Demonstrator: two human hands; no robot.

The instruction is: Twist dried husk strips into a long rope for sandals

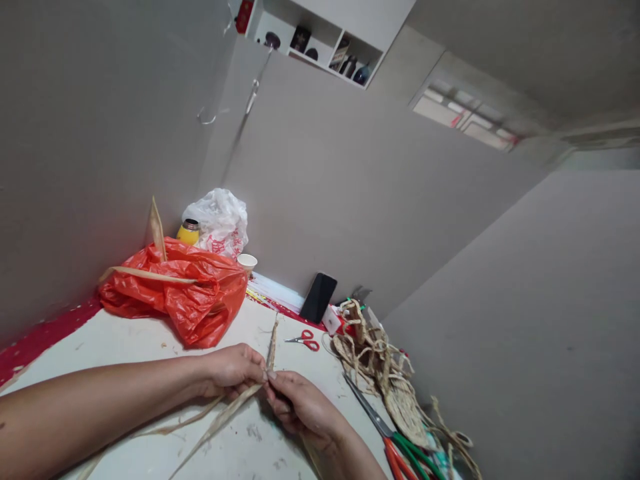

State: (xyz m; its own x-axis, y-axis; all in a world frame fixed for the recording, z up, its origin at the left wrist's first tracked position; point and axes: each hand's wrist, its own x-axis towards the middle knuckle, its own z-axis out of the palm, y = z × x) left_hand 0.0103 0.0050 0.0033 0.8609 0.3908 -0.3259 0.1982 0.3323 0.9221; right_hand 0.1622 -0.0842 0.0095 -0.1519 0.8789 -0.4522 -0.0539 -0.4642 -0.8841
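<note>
My left hand [239, 367] and my right hand [299, 403] meet over the white tabletop, both with fingers pinched at the base of a short braid of dried plant strips [272, 343]. The finished-looking braid points away from me and ends in a thin tip. Loose pale strips [220, 420] trail from the fingers toward the lower left, and another runs down under my right hand. Small red-handled scissors [306, 340] lie just beyond the hands. At the right are large shears [383, 427] with red and green handles.
A red plastic bag [175, 287] with dried strips sticking out stands at the left. Behind it are a yellow jar [189, 231], a white plastic bag [220, 217] and a paper cup [247, 261]. A phone [319, 298] leans at the back. Woven straw pieces and cords [380, 360] pile up at right.
</note>
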